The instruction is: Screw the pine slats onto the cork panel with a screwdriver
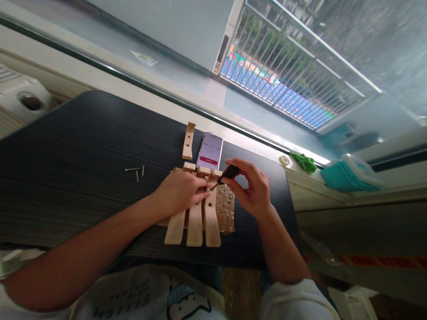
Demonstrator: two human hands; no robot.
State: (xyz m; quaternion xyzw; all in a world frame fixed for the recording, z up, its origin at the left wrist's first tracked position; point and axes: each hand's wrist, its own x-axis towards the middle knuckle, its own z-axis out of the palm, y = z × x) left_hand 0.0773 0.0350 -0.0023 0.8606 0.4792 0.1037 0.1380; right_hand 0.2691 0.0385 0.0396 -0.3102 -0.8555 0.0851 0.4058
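Observation:
A black-handled screwdriver (229, 173) is gripped in my right hand (252, 186), its shaft slanting down to the left. Its tip meets the upper part of the rightmost wooden piece (211, 222), above a visible hole. My left hand (178, 191) lies across the other pieces, thumb and forefinger pinched right beside that tip; whatever is between them is too small to make out. The middle wooden piece (195, 226) and the left wooden piece (175, 229) lie alongside, partly covered by my left hand. Beneath them is a brown board with bubble wrap (226, 209).
Several loose screws (137, 176) lie on the dark table (83, 155) to the left. Behind the work are a separate curved wooden piece (188, 141) with two holes and a phone (211, 151) showing a timer. A green cloth (303, 162) and a teal container (350, 173) sit on the right ledge.

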